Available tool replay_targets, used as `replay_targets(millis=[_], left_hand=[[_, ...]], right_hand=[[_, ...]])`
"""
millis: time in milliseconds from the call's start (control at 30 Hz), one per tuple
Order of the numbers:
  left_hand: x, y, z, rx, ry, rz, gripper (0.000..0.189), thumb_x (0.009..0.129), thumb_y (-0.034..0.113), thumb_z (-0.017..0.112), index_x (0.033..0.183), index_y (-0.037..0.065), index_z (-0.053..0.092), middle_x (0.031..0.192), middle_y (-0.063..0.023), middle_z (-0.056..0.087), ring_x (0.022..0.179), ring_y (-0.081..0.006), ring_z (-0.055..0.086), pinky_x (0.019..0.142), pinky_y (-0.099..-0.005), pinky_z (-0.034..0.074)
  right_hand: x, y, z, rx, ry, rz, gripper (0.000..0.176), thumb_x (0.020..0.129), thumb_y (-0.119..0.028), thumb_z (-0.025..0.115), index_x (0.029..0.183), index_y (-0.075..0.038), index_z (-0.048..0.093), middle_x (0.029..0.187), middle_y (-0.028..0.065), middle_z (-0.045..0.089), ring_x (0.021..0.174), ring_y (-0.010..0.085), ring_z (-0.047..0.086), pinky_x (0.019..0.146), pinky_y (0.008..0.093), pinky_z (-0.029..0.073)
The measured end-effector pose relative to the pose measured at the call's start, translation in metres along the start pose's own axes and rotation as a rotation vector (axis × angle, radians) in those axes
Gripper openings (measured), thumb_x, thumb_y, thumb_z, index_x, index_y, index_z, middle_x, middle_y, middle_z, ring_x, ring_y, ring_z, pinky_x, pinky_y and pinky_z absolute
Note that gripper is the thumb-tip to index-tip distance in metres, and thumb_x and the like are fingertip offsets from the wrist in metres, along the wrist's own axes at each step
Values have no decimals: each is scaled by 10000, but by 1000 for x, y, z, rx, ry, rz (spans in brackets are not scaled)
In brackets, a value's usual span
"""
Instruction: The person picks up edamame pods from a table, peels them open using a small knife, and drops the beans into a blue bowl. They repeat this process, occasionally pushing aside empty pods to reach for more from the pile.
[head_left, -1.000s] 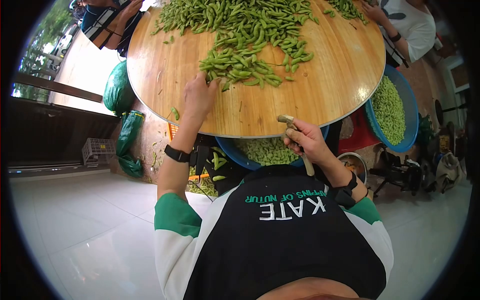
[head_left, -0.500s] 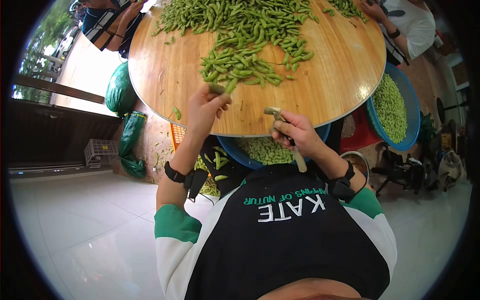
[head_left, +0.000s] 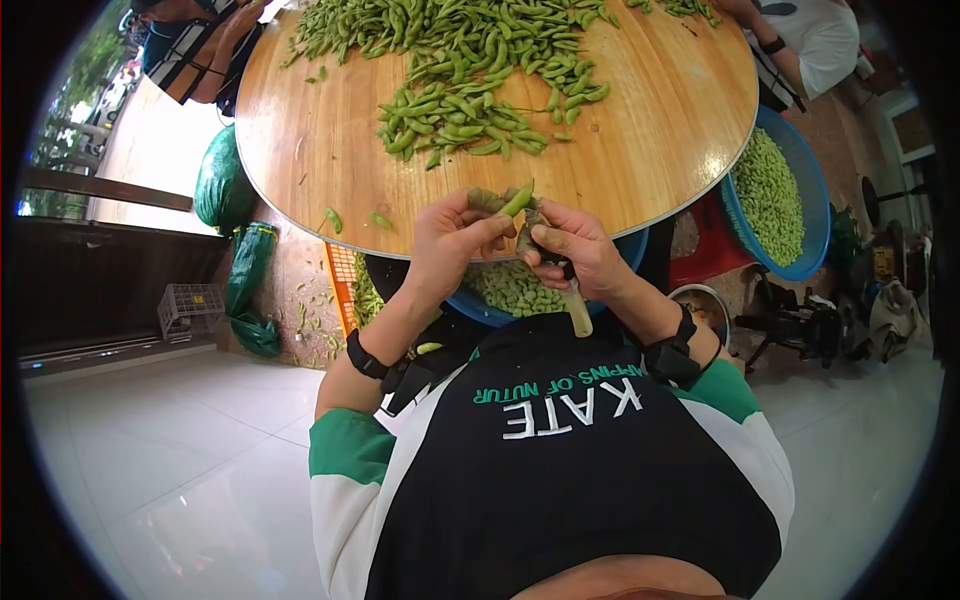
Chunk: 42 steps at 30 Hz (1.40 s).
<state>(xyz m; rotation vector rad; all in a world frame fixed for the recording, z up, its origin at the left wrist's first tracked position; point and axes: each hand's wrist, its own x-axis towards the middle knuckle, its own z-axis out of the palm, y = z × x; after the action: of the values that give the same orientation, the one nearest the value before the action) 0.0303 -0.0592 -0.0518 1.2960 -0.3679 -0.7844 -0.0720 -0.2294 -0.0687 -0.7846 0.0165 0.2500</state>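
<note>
Between thumb and wrapped forefinger, my left hand (head_left: 455, 235) pinches a green bean pod (head_left: 519, 199). My right hand (head_left: 575, 248) is closed on a small tool with a pale handle (head_left: 579, 312), which sticks out below the palm; a dark covering wraps its thumb or finger. Both hands meet over the near edge of the round wooden table (head_left: 640, 150), the pod's end close to the right fingertips. A heap of green pods (head_left: 465, 115) lies on the table beyond the hands. Under the table edge, a blue basin holds shelled beans (head_left: 515, 287).
Two loose pods (head_left: 333, 220) lie at the table's left. An orange basket (head_left: 342, 285) stands below it. At the right are a blue basin (head_left: 815, 215) of beans, a red stool (head_left: 710, 255) and a metal bowl (head_left: 703, 298). Two other people sit across the table.
My left hand has moved right and toward me with a pod, coming together with my right hand. Another loose pod now lies near the table's left edge. The view has shifted slightly.
</note>
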Motion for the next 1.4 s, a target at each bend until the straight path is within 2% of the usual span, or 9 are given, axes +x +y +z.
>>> replay_targets(millis=[200,467,767,867,933,1067,1133,1233,1400], left_hand=[[-1,-7,5,15,9,37,149,848,29,638,985,-13,598,857,-64,667,649,-64,568,546,-186,424],[5,-15,11,17,3,172,144,841,4,638,975,10,584,901,-58,651,697,-77,593,559,-200,437],[14,-9,6,-495,-222,-259,137,838,-2,636,938,27,547,801,-54,627,663,-132,617,497,-244,452],[13,-16,11,94,-74,77,110,844,30,641,903,17,548,770,-56,626,634,-149,619,495,-273,467],[11,-10,9,909,-7,571,114,841,47,644,866,-5,546,751,-60,622,620,-129,605,516,-288,479],[8,-5,8,1054,-37,738,140,824,49,660,888,-34,567,739,-77,622,598,-109,582,518,-305,476],[6,-4,13,493,-103,285,150,865,74,627,960,-37,593,737,-66,628,586,-90,564,493,-276,462],[7,-6,16,-22,-129,29,180,916,111,571,1019,-32,609,731,-50,622,576,-77,557,468,-225,437],[7,-10,19,-62,-129,-53,195,953,134,511,1006,-29,603,723,-54,604,565,-72,543,458,-187,415]], right_hand=[[-2,0,0,-19,2,1,381,959,-176,500,1321,-73,446,783,0,555,512,41,410,434,171,333],[-7,-4,5,-6,74,-35,206,953,-159,519,1125,-50,552,759,-13,544,506,34,402,407,174,308],[-12,-9,-6,58,54,8,211,954,-158,519,1127,-46,563,764,9,554,490,42,399,397,171,307],[-14,-8,-3,143,110,46,245,953,-156,520,1177,-59,546,765,15,552,491,44,403,394,171,315],[-13,-7,-4,164,96,48,257,953,-154,518,1195,-66,538,768,20,554,491,46,405,392,173,318],[-14,-5,-10,206,55,40,262,955,-152,514,1201,-65,533,780,29,563,488,51,410,389,175,320],[-15,-6,-8,170,64,11,257,955,-151,515,1194,-58,535,778,30,564,488,52,411,387,175,319],[-19,-8,-6,95,85,-32,245,953,-141,514,1176,-44,542,776,29,568,488,52,413,386,176,317],[-21,-7,-7,-84,131,-92,238,949,-115,508,1168,-31,549,778,25,574,495,47,419,393,177,321]])
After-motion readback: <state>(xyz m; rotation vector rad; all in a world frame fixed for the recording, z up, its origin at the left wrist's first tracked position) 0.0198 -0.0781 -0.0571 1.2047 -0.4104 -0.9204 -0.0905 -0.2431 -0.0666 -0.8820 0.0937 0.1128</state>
